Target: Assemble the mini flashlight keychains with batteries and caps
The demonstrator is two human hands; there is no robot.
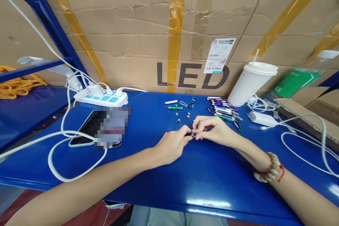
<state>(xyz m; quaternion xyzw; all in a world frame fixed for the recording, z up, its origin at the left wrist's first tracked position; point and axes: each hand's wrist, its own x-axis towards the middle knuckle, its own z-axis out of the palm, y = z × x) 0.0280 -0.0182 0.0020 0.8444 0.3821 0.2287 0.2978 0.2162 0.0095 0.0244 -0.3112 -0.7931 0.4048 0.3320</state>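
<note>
I take the green tube (175,108) lying on the counter (164,183) as my landmark. Well to its left sits a power strip (102,97), and on that same side, nearer me than the tube, lie phones (86,129) and a loop of white cable (57,169) that curves almost to the counter's front edge, cutting into my left arm's room. Straight toward me from the tube is my left hand (171,144), fingers pinched on a small dark-and-silver part (193,134). That part is held up to the right of the tube and nearer me. My right hand (213,131), farther right of the tube, has its fingers closed on the same part. From both hands, a broad sweep of blue surface runs to the front edge, my roomiest side. Right of the tube, a row of penlights (222,107) lies close behind my right hand; beyond it stands a white cup (250,83).
</note>
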